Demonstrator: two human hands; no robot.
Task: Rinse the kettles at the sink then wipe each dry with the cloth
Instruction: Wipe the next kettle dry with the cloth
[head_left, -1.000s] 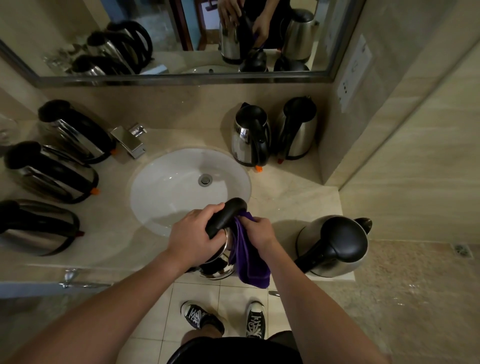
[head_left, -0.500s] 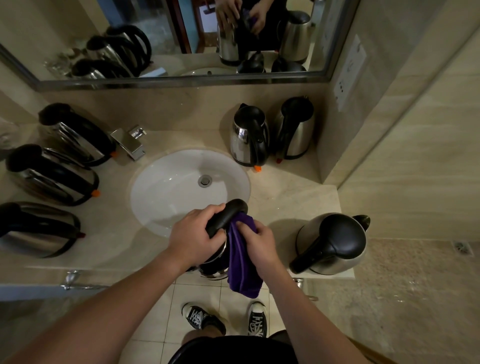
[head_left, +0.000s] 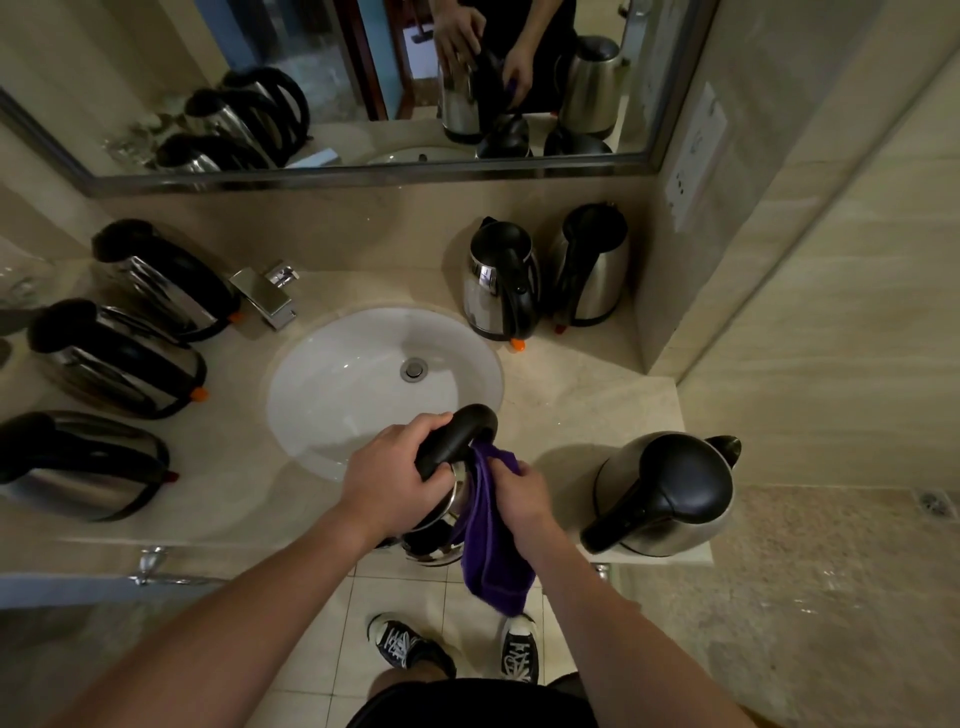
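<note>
My left hand (head_left: 395, 478) grips the black handle of a steel kettle (head_left: 457, 431), held at the counter's front edge just below the white sink (head_left: 332, 384). My right hand (head_left: 519, 499) presses a purple cloth (head_left: 493, 561) against the kettle's right side; the cloth hangs down past the counter edge. Most of the kettle body is hidden behind my hands and the cloth.
Three kettles lie in a row on the left counter (head_left: 130, 358). Two kettles stand behind the sink on the right (head_left: 498, 280), and another kettle (head_left: 670, 493) sits at the front right corner. The tap (head_left: 265, 296) is at the sink's left. A mirror hangs above.
My right hand with the cloth slid up and then back down along the kettle's side. My left hand has kept its grip on the handle.
</note>
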